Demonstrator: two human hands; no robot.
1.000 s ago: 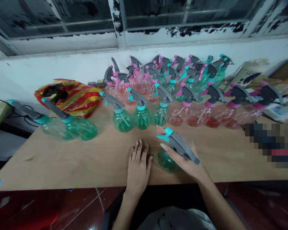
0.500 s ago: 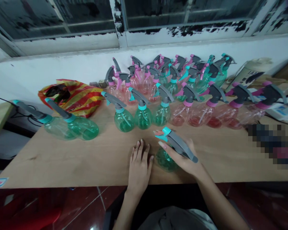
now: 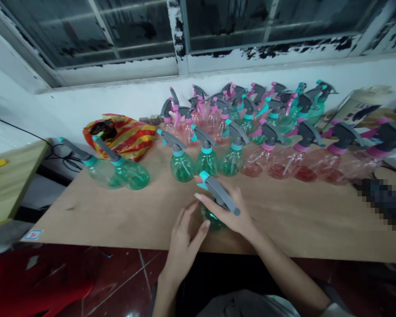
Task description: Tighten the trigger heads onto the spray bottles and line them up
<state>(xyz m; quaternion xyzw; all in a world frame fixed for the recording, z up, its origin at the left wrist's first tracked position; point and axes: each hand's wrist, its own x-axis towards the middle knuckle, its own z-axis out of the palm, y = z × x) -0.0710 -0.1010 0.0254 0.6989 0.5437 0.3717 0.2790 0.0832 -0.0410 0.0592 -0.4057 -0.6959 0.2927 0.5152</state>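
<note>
Pale wooden table (image 3: 86,211) | on it now: red-and-yellow striped plastic bag (image 3: 120,136) | clear green plastic spray bottles (image 3: 181,166) upright, two lying sideways | clear pink plastic spray bottles (image 3: 280,165) massed rightward

Bare left hand (image 3: 184,248), bare right hand (image 3: 231,213), long pale fingernails (image 3: 198,196), grey garment (image 3: 244,306), pale sleeve edge (image 3: 333,310)

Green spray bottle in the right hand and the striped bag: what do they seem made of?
The green spray bottle in the right hand looks like glossy translucent plastic, its wall see-through and shiny. The striped bag looks like thin creased plastic film, shiny at the folds.
</note>
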